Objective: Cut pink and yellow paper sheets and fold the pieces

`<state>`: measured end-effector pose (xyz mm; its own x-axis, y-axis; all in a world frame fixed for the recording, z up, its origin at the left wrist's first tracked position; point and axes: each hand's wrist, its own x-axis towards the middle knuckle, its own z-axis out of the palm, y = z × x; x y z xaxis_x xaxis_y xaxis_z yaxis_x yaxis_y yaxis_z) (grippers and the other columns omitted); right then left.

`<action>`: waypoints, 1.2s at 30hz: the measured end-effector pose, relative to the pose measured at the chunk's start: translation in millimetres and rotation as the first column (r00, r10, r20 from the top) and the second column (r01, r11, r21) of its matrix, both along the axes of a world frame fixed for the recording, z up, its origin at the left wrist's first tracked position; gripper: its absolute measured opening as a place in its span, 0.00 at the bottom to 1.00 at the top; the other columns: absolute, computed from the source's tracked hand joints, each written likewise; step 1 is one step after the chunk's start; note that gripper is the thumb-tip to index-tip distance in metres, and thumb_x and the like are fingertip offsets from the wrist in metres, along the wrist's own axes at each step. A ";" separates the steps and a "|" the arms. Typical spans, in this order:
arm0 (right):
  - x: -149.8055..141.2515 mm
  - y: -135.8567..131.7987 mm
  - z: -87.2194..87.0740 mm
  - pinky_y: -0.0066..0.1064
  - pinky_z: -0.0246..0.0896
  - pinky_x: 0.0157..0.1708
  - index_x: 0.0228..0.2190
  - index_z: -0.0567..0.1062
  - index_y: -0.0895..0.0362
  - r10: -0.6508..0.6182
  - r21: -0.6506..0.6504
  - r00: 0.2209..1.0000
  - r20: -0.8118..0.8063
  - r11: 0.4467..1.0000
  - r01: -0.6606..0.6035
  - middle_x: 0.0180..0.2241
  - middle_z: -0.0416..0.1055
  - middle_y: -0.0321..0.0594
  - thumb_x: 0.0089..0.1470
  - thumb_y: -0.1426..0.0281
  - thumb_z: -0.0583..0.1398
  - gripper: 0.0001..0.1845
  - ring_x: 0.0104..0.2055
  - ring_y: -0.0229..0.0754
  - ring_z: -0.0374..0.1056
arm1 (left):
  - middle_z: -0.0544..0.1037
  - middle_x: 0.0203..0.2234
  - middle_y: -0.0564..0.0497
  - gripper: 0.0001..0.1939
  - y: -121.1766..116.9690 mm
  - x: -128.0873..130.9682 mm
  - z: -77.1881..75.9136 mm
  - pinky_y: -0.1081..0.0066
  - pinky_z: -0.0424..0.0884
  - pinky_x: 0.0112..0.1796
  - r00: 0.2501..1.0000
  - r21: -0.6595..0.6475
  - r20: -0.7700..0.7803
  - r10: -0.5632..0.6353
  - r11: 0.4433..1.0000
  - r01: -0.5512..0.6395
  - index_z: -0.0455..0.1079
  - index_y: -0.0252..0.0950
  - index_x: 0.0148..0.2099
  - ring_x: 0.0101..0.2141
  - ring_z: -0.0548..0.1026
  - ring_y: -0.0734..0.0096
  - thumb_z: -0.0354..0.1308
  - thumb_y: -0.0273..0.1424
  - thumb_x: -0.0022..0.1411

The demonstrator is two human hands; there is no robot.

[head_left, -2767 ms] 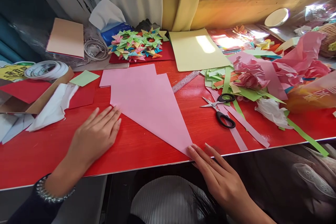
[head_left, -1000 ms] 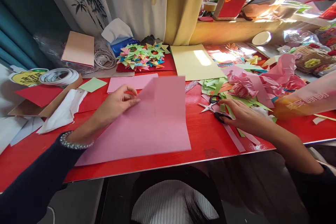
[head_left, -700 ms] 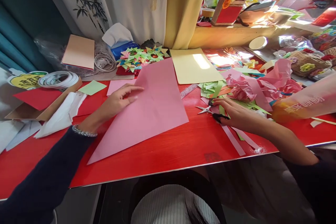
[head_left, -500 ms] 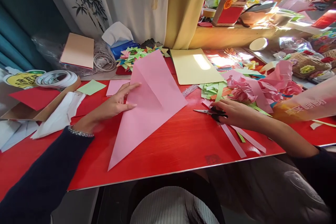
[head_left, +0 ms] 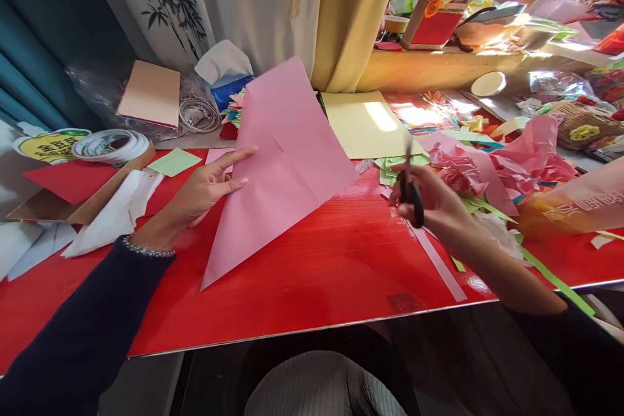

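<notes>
A large sheet of pink paper, with crease marks near its middle, is held up at a tilt over the red table. My left hand pinches its left edge, thumb and a finger on the near face and the other fingers behind. Black-handled scissors are in my right hand, raised off the table with the blurred blades pointing up and away. Beneath that hand lie a pink paper strip and green paper pieces.
A pale yellow sheet lies behind the pink paper. Crumpled pink paper and a printed plastic bag are at the right. To the left stand a cardboard box with a white coil and a green square.
My right hand has lifted the scissors off the table and turned their blades upward. My left hand has raised the pink sheet, which now hides most of the small folded papers behind it.
</notes>
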<state>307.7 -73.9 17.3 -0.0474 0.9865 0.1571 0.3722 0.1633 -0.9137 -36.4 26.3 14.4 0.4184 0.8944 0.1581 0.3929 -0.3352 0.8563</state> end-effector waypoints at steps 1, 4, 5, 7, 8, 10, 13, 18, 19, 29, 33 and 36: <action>-9.2 -3.1 -3.4 0.31 0.67 0.32 0.47 0.65 0.53 0.068 -0.038 0.995 -0.078 0.997 -0.071 0.32 0.66 0.37 0.46 0.60 0.65 0.27 0.34 0.40 0.67 | 0.61 0.61 0.55 0.24 -0.1 -0.7 1.3 0.64 0.58 0.57 0.999 0.005 0.052 0.010 1.000 -0.010 0.59 0.41 0.61 0.61 0.55 0.61 0.52 0.32 0.63; -35.7 -10.3 -12.8 0.32 0.69 0.30 0.41 0.64 0.53 0.127 -0.114 0.922 -0.367 0.977 -0.180 0.37 0.69 0.41 0.49 0.57 0.62 0.21 0.40 0.44 0.69 | 0.62 0.61 0.53 0.26 0.2 -3.3 3.6 0.65 0.65 0.53 0.975 0.015 0.217 0.055 0.998 -0.059 0.60 0.42 0.61 0.59 0.60 0.61 0.56 0.31 0.60; -44.6 -11.2 -15.1 0.32 0.70 0.30 0.40 0.63 0.52 0.090 -0.130 0.885 -0.457 0.977 -0.167 0.39 0.70 0.42 0.52 0.57 0.60 0.18 0.43 0.45 0.69 | 0.63 0.60 0.53 0.26 0.1 -3.8 3.8 0.66 0.67 0.50 0.963 0.017 0.261 0.070 0.997 -0.078 0.62 0.42 0.60 0.57 0.63 0.62 0.58 0.30 0.59; -62.8 -10.2 -18.0 0.34 0.72 0.33 0.39 0.62 0.51 0.021 -0.122 0.811 -0.585 0.986 -0.114 0.41 0.69 0.40 0.53 0.60 0.60 0.15 0.45 0.44 0.69 | 0.66 0.58 0.52 0.25 -1.6 -3.3 3.7 0.69 0.70 0.46 0.949 0.024 0.298 0.099 0.994 -0.111 0.65 0.44 0.57 0.51 0.69 0.65 0.60 0.30 0.57; -71.6 -8.9 -18.7 0.35 0.73 0.34 0.39 0.63 0.51 -0.002 -0.109 0.782 -0.623 0.990 -0.085 0.40 0.69 0.38 0.52 0.62 0.61 0.15 0.45 0.43 0.69 | 0.68 0.56 0.53 0.24 -3.3 -2.2 3.6 0.70 0.71 0.44 0.952 0.034 0.285 0.116 0.991 -0.131 0.67 0.44 0.56 0.47 0.70 0.68 0.61 0.30 0.57; -87.4 -6.2 -19.0 0.35 0.73 0.36 0.40 0.64 0.51 -0.030 -0.080 0.751 -0.660 0.996 -0.030 0.35 0.69 0.32 0.49 0.66 0.64 0.18 0.39 0.38 0.70 | 0.71 0.53 0.54 0.21 -7.9 1.5 3.7 0.72 0.70 0.41 0.965 0.073 0.215 0.150 0.983 -0.169 0.68 0.45 0.55 0.40 0.71 0.73 0.60 0.31 0.58; -102.8 -4.4 -19.4 0.30 0.74 0.31 0.39 0.67 0.51 -0.096 -0.064 0.758 -0.645 0.995 0.072 0.29 0.68 0.28 0.46 0.68 0.67 0.19 0.29 0.33 0.70 | 0.70 0.54 0.55 0.22 -16.6 10.2 6.3 0.75 0.70 0.39 0.973 0.114 0.169 0.155 0.978 -0.175 0.67 0.47 0.56 0.38 0.70 0.75 0.59 0.31 0.59; -105.7 -3.7 -20.0 0.26 0.69 0.21 0.26 0.72 0.58 -0.210 -0.063 0.773 -0.598 0.974 0.216 0.25 0.69 0.32 0.46 0.66 0.66 0.09 0.22 0.35 0.70 | 0.63 0.60 0.52 0.43 -30.4 26.5 16.2 0.68 0.71 0.45 0.885 -0.079 0.463 0.048 0.997 -0.012 0.41 0.53 0.66 0.52 0.69 0.66 0.60 0.26 0.57; -104.9 -3.5 -19.4 0.25 0.68 0.20 0.24 0.72 0.58 -0.234 -0.056 0.775 -0.587 0.967 0.250 0.23 0.69 0.31 0.46 0.67 0.66 0.09 0.21 0.35 0.70 | 0.64 0.59 0.51 0.44 -32.7 28.9 17.5 0.66 0.73 0.44 0.863 -0.166 0.502 0.066 0.986 0.022 0.40 0.52 0.67 0.51 0.70 0.64 0.61 0.27 0.57; -90.3 -7.8 -15.8 0.28 0.64 0.23 0.30 0.67 0.55 -0.251 0.003 0.871 -0.422 0.960 0.278 0.23 0.69 0.31 0.48 0.65 0.65 0.12 0.25 0.38 0.72 | 0.80 0.28 0.50 0.15 -38.1 28.5 15.1 0.78 0.72 0.23 0.943 -0.496 0.114 0.311 0.841 -0.217 0.75 0.33 0.33 0.25 0.76 0.73 0.69 0.37 0.45; -63.2 -16.4 -10.7 0.28 0.62 0.25 0.40 0.66 0.53 -0.109 -0.046 0.943 -0.314 0.994 0.099 0.25 0.69 0.31 0.52 0.62 0.62 0.15 0.26 0.36 0.68 | 0.81 0.28 0.50 0.14 -26.7 16.8 20.8 0.74 0.74 0.25 0.913 -0.470 0.144 0.382 0.838 -0.277 0.75 0.33 0.34 0.27 0.77 0.71 0.70 0.34 0.45; -45.2 -25.7 -5.3 0.28 0.60 0.29 0.44 0.70 0.54 0.098 -0.226 0.988 -0.120 0.966 -0.123 0.27 0.68 0.33 0.51 0.61 0.63 0.19 0.28 0.35 0.64 | 0.81 0.32 0.49 0.14 -23.1 12.8 26.0 0.71 0.77 0.31 0.892 -0.513 0.251 0.377 0.833 -0.208 0.76 0.33 0.36 0.32 0.78 0.68 0.70 0.30 0.44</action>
<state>262.5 -99.7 12.0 -0.1535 0.9860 -0.0650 0.2613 -0.0229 -0.9650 -23.6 3.2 40.4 0.1237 0.9666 -0.2245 0.0752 0.2164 0.9734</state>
